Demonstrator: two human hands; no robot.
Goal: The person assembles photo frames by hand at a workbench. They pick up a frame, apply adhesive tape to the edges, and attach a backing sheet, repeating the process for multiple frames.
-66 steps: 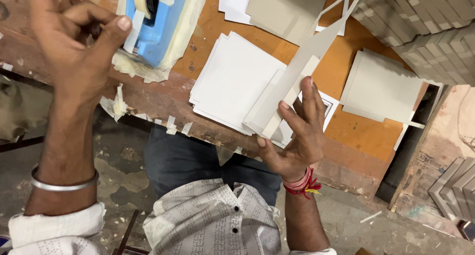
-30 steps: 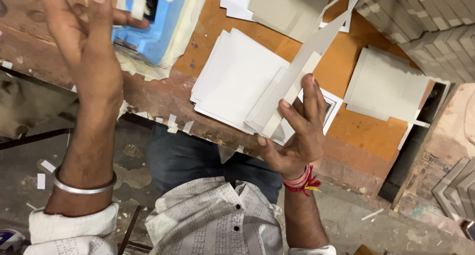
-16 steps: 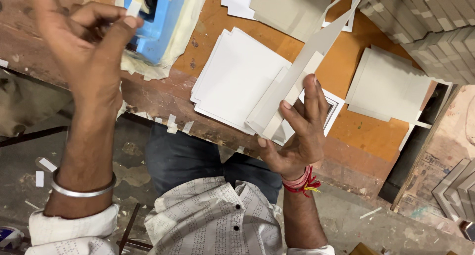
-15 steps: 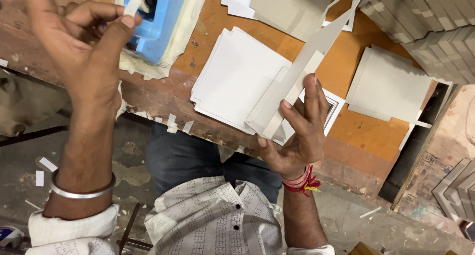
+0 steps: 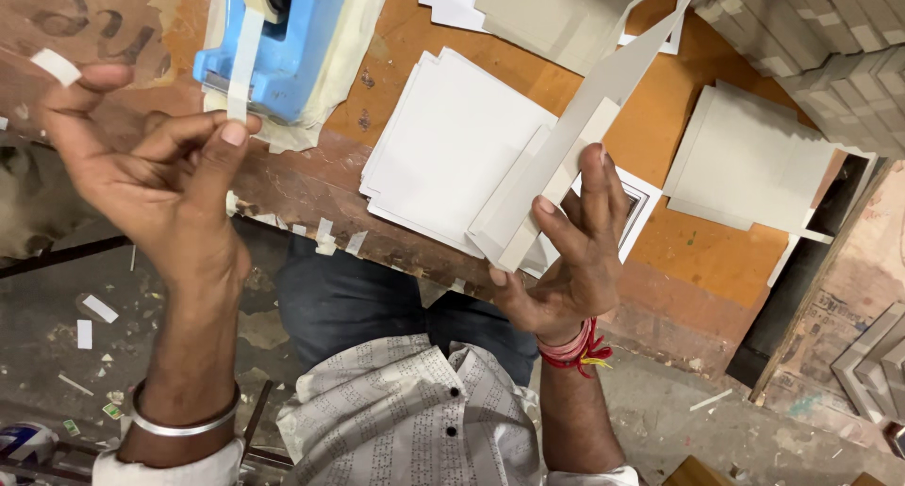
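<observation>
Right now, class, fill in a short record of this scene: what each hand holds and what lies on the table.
left hand: pinches tape running from the blue dispenser
right hand: grips a long grey board
table: white sheets, grey cards
floor: tape scraps

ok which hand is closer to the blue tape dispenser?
Left. The left hand is just below the tape dispenser, fingers pinching its tape strip; the right hand is far right, holding cardboard strips.
</observation>
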